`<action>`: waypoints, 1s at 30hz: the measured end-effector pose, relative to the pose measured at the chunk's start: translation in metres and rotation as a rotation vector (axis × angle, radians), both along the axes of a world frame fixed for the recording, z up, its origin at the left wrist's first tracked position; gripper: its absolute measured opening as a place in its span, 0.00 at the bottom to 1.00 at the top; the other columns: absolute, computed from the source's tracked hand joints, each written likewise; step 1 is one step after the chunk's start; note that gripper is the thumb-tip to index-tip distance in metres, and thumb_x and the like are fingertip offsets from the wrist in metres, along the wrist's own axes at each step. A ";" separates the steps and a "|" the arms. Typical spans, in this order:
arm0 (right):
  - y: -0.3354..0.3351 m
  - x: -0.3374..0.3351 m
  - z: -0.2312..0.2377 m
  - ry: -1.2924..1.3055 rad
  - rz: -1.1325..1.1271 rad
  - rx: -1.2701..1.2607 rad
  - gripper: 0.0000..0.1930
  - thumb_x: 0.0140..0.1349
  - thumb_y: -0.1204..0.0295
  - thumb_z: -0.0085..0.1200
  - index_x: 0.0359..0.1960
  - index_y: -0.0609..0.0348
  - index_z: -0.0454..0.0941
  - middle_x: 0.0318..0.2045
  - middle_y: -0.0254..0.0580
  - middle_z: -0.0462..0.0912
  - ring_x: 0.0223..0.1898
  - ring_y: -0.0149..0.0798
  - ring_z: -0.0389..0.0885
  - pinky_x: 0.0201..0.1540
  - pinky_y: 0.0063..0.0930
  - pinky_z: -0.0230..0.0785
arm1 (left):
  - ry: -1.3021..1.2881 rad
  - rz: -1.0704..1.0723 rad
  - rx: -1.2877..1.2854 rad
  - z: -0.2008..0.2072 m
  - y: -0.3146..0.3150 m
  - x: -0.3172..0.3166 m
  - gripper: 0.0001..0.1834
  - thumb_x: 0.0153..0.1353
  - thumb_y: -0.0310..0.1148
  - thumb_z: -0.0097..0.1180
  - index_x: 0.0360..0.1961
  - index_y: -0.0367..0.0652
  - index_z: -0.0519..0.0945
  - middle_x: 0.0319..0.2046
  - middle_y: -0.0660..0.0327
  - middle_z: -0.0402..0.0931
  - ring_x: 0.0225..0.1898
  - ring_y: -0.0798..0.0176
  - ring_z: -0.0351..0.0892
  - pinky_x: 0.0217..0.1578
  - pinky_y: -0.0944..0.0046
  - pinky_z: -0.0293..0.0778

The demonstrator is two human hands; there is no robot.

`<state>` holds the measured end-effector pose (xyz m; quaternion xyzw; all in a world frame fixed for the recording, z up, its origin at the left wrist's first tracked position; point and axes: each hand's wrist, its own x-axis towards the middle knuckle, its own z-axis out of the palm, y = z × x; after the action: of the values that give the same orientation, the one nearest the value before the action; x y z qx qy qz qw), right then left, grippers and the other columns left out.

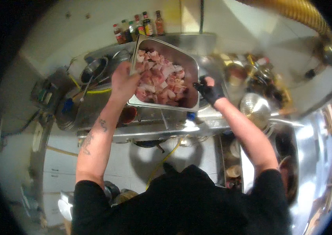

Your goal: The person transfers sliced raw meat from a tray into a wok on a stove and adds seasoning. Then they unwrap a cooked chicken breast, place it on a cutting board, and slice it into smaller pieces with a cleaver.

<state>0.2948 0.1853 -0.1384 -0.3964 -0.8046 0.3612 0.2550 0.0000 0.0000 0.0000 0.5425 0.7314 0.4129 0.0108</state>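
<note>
A deep rectangular metal pan [193, 72] is held up over the steel counter, its near edge toward me and slightly tilted. Chunks of raw, pinkish meat [160, 78] with pale skin or fat fill much of its bottom. My left hand [124, 84], bare and a little blurred, grips the pan's left rim. On the opposite side, my right hand [210, 91] wears a black glove, and its fingers close on the right rim. Both arms reach forward, and the fingertips are partly hidden.
Several sauce bottles [139, 27] stand along the wall behind the steel counter [113, 133]. A dark pan [94, 69] and a yellow hose [100, 91] lie to the left. At right are a perforated metal strainer [254, 105] and cluttered utensils. A ribbed yellow duct [295, 11] hangs at upper right.
</note>
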 end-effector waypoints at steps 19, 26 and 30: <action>0.110 -0.140 -0.071 0.906 0.260 -0.754 0.18 0.66 0.61 0.69 0.54 0.53 0.81 0.39 0.37 0.87 0.38 0.35 0.87 0.33 0.31 0.80 | 0.303 -0.215 -0.084 -0.056 0.159 -0.006 0.13 0.56 0.27 0.58 0.41 0.41 0.71 0.31 0.38 0.79 0.38 0.27 0.79 0.38 0.34 0.76; 0.150 -0.123 -0.123 0.781 0.129 -0.842 0.23 0.62 0.69 0.69 0.60 0.55 0.82 0.49 0.43 0.87 0.47 0.42 0.88 0.43 0.34 0.84 | 0.471 -0.289 -0.146 -0.074 0.198 -0.020 0.16 0.56 0.27 0.60 0.45 0.44 0.70 0.32 0.38 0.80 0.38 0.26 0.80 0.39 0.34 0.77; 0.164 -0.117 -0.128 0.630 -0.032 -0.910 0.22 0.64 0.64 0.68 0.57 0.55 0.78 0.50 0.42 0.83 0.45 0.42 0.86 0.42 0.39 0.85 | 0.545 -0.347 -0.165 -0.077 0.209 -0.023 0.16 0.57 0.27 0.59 0.46 0.44 0.71 0.34 0.40 0.81 0.39 0.27 0.80 0.40 0.34 0.78</action>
<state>0.1777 0.3491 -0.2663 -0.3513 -0.4460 0.7697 0.2919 -0.0230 0.2088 -0.0766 0.7470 0.6349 0.1840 -0.0711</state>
